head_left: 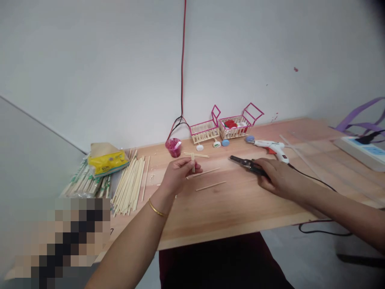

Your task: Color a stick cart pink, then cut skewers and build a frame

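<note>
My left hand pinches a few short pale wooden sticks upright between thumb and fingers. Around it on the table lie more cut sticks, some just right of the fingers. My right hand is closed over the handles of a black pliers-like tool, whose tip points left toward the sticks. The tool rests on or just above the tabletop; I cannot tell which. Beyond the right hand lies a white glue gun with an orange trigger.
Two small stick-built carts with magenta trim stand against the wall, one holding red and white caps. A pink cup is nearby. Long sticks and a yellow packet lie at left. A white power strip sits at right.
</note>
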A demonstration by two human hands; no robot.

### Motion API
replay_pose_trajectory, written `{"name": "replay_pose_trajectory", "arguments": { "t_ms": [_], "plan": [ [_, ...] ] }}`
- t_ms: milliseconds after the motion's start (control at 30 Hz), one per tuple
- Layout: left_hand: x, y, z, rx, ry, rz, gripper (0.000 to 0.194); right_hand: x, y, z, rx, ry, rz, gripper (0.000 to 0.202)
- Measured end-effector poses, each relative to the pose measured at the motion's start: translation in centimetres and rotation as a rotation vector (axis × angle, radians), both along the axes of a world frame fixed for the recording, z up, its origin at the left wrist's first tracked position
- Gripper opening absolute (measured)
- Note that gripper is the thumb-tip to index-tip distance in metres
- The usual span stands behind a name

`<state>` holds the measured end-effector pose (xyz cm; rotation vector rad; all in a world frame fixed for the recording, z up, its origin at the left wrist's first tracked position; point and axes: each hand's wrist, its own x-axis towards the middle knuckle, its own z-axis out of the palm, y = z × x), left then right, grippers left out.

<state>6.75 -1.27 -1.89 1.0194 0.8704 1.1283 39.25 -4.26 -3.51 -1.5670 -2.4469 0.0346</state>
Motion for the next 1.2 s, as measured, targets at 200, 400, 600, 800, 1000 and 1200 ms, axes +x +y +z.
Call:
{"name": "replay_pose_trajectory", "arguments": {
  "t_ms": [200,400,600,800,1000,1200],
  "plan": [
    [0.4,-0.5,-0.1,-0.013,0.014,-0.087,0.022,-1.9,0.3,2.6,-0.205,0.603,-0.134,0.052],
    [0.6,-0.8,0.0,0.062,0.076,-0.115,0.024,-6.0,1.1,5.2,-0.187,0.42,0.193,0.063],
    [0.5,-0.8,0.2,0.144,0.126,-0.136,0.021,-8.4,2.0,4.6,-0.131,0.361,0.349,0.069],
    [0.4,-0.7,0.2,0.209,0.192,-0.152,0.019,-9.6,2.6,4.4,-0.153,0.375,0.382,0.071],
    [0.5,-0.9,0.4,0.229,0.199,-0.145,0.019,-10.0,2.5,4.3,-0.169,0.402,0.409,0.072],
    [0.4,-0.9,0.2,0.184,0.179,-0.173,0.017,-9.8,2.5,4.2,-0.298,0.418,0.422,0.073]
  ]
}}
